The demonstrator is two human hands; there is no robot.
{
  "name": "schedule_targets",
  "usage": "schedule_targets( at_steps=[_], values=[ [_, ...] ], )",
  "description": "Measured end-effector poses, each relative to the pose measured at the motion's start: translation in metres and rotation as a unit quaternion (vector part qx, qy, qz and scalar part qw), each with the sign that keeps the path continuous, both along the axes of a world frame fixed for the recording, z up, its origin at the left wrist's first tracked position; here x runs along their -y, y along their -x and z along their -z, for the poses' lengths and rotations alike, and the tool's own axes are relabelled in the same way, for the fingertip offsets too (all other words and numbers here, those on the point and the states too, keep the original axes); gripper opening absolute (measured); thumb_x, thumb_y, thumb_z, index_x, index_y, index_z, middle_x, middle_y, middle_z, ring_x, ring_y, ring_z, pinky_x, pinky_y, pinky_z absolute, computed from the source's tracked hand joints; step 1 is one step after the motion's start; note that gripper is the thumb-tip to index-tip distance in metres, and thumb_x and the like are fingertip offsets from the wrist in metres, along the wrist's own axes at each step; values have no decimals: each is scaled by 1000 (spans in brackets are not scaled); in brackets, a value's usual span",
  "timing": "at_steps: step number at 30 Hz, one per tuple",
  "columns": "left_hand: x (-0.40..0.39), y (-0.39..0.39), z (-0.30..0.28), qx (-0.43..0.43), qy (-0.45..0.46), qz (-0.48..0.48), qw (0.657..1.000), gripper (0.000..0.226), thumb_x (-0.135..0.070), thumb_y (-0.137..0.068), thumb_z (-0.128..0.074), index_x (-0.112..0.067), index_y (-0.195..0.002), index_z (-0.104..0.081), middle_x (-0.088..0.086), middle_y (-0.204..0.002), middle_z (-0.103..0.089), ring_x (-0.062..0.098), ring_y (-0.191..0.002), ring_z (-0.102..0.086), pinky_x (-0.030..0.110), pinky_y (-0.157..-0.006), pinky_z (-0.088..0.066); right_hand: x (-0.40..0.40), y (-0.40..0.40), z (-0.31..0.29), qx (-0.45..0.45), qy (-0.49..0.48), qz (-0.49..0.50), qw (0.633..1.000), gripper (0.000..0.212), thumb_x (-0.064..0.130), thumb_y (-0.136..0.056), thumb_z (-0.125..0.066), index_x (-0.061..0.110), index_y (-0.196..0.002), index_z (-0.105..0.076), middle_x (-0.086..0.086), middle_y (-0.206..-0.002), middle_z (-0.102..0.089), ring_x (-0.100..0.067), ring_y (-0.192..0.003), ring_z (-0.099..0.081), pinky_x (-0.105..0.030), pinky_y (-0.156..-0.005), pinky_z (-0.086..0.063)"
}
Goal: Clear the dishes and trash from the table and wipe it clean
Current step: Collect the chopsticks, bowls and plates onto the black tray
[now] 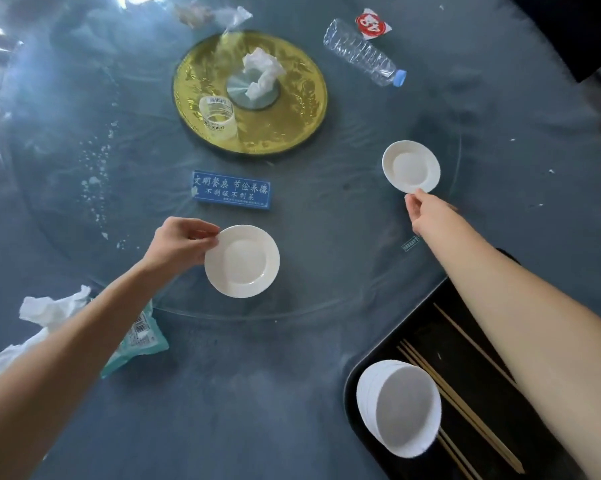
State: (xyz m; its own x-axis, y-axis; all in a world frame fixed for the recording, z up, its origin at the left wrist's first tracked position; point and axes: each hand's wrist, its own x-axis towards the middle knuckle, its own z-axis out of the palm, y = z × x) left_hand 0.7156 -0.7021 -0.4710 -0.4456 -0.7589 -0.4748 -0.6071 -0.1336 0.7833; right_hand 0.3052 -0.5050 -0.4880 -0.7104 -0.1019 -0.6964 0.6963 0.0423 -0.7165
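Two small white plates lie on the glass turntable [326,237]. My left hand [179,242] pinches the left rim of the near plate [242,261]. My right hand [422,209] grips the near rim of the far plate [411,167]. At the lower right a black tray [430,334] holds stacked white bowls [399,408] and wooden chopsticks [465,407]. Trash lies about: a crumpled tissue [262,72] on the gold centre disc [292,109], a clear plastic cup [218,116], an empty water bottle [363,53], a red wrapper [371,25].
A blue sign [231,191] lies on the turntable between the plates and the gold disc. Crumpled tissues [46,313] and a teal wipes packet [139,341] lie under my left forearm. White crumbs [96,174] are scattered at left. A clear bag [231,17] lies at the far edge.
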Motion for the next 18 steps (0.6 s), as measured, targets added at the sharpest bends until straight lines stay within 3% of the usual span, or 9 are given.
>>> schedule_targets(
  at_steps=[2,4,7,9,12,18],
  values=[
    [0,-1,-1,-9,-7,-9,1000,18,-6,-84,-76,-16,-99,-79,12,-95,-77,15,-80,-67,40,-81,-62,3,-11,-16,8,-19,113,993,23,15,-81,-75,15,-96,-58,13,-72,-70,-1,-63,-66,-12,-64,-54],
    [-1,-1,-2,-19,-16,-16,1000,18,-6,-84,-77,-16,-99,-79,11,-95,-77,16,-81,-68,39,-81,-61,7,-24,-29,6,-55,124,991,25,8,-67,-69,18,-77,-48,7,-68,-56,-5,-58,-53,-14,-49,-43],
    [-4,-3,-3,-31,-32,-28,999,21,-4,-83,-77,-15,-100,-79,9,-96,-78,18,-86,-70,36,-84,-60,10,-53,-47,-27,-47,104,993,18,-1,-71,-63,13,-65,-53,4,-62,-59,-5,-51,-52,-13,-46,-44],
    [-8,-5,-5,-49,-52,-41,997,23,0,-83,-75,-13,-103,-78,10,-99,-77,20,-89,-71,35,-85,-60,7,-73,-49,-39,-27,91,995,16,-4,-73,-66,8,-64,-59,-1,-69,-65,-7,-55,-60,-12,-53,-49],
    [-16,-7,-9,-88,-89,-57,990,27,7,-85,-70,-16,-99,-75,9,-99,-76,17,-86,-68,23,-79,-61,3,-110,-44,-33,1,18,999,10,0,-77,-75,6,-74,-67,-4,-80,-69,-8,-66,-66,-12,-62,-53],
    [-25,-10,-13,-122,-133,-96,979,22,-4,-99,-54,-12,-104,-74,4,-102,-75,12,-92,-71,14,-75,-57,2,-192,-42,-44,-6,-241,969,9,4,-88,-71,6,-80,-74,1,-69,-62,-4,-61,-57,-14,-68,-55]
  ],
)
